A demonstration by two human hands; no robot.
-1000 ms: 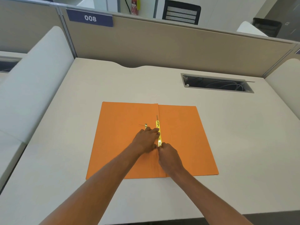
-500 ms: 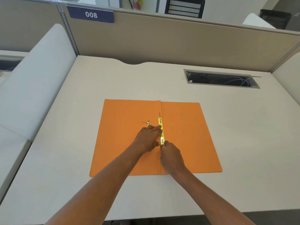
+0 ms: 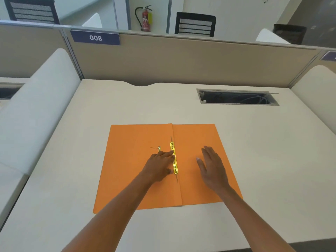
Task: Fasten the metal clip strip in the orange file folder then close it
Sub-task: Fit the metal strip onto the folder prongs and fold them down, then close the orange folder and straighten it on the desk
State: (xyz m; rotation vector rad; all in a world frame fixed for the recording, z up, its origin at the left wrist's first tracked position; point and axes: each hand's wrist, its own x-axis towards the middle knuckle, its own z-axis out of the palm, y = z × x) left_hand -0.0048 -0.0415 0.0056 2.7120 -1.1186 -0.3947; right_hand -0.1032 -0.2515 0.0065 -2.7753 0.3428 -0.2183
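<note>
An orange file folder point(image 3: 138, 171) lies open and flat on the desk, its fold running front to back. A yellow metal clip strip point(image 3: 174, 159) lies along the fold with thin prongs showing at both ends. My left hand point(image 3: 160, 165) rests on the left flap with its fingertips pressing on the strip's middle. A small loose metal piece point(image 3: 159, 148) lies just beyond that hand. My right hand point(image 3: 212, 167) hovers flat over the right flap, fingers spread, holding nothing.
The cream desk point(image 3: 263, 151) has a cable opening point(image 3: 238, 96) at the back right. A beige partition point(image 3: 181, 60) with a "008" label stands behind. Padded side dividers point(image 3: 34, 106) flank the desk. Chairs and a fire extinguisher stand beyond.
My right hand has left the near end of the clip strip and moved right over the right flap, opening flat. My left hand stays on the strip. The camera tilted up.
</note>
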